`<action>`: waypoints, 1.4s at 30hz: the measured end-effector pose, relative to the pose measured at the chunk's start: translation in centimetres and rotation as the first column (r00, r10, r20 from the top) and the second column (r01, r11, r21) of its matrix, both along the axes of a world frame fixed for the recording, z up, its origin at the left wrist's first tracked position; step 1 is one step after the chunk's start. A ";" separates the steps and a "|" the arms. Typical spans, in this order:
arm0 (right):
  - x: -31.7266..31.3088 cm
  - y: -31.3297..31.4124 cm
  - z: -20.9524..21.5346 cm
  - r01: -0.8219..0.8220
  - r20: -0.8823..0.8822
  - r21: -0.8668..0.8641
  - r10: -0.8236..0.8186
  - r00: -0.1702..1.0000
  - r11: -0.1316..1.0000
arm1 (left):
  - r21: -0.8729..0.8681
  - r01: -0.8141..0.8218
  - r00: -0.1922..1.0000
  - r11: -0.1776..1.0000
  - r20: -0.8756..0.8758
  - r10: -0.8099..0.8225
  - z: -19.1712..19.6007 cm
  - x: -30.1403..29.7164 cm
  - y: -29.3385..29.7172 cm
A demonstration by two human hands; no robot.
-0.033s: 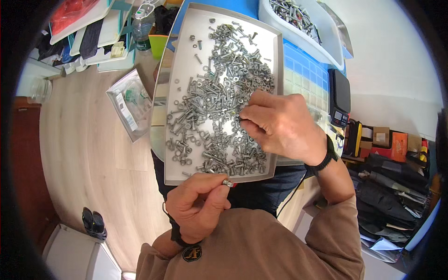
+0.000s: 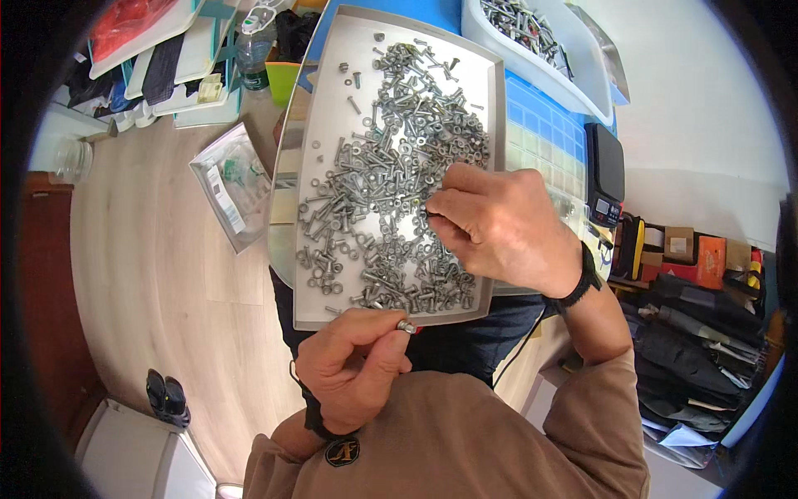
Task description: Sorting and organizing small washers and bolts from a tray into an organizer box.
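A shallow white cardboard tray (image 2: 328, 121) holds a spread of loose metal bolts, nuts and washers (image 2: 395, 170). At its near edge my left hand (image 2: 353, 370) is closed, pinching a small metal bolt (image 2: 406, 327) between thumb and forefinger. The bolt's tip end points to the right; the rest sits hidden behind the fingers. Over the right-middle part of the pile, my right hand (image 2: 511, 229) has its thumb and fingers drawn together just at the hardware. Whatever is between those fingertips cannot be made out.
Beyond the tray stands a white bin (image 2: 573, 83) of more bolts. Right of it lie a clear compartment box (image 2: 544, 133) and a black digital scale (image 2: 604, 170). A small open box (image 2: 233, 187) sits left of the table; black slippers (image 2: 168, 397) are on the floor.
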State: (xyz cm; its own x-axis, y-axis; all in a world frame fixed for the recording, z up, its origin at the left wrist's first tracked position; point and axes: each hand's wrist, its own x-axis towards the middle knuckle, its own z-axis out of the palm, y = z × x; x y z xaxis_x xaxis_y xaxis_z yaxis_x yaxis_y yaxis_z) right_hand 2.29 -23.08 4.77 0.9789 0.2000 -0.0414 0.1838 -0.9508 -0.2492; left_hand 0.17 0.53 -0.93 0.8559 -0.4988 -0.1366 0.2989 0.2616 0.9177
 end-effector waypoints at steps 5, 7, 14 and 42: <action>0.1 0.5 -0.2 0.007 -0.006 -0.040 -0.007 1.000 0.999 | -0.003 -0.015 1.000 1.000 -0.002 0.015 -0.1 -0.1 -0.1; -0.1 0.2 -0.4 0.029 0.000 -0.028 -0.029 1.000 0.999 | 0.011 -0.015 1.000 1.000 0.010 0.015 -0.1 -0.1 -0.1; -0.2 0.2 -0.7 0.047 0.029 0.012 -0.048 0.998 0.999 | 0.051 -0.021 1.000 0.998 0.007 0.020 0.2 -0.1 -0.1; -10.7 2.5 -0.2 0.036 0.071 0.942 -0.304 0.950 0.333 | -0.009 -0.129 0.928 0.992 0.353 0.124 2.3 -3.9 -4.6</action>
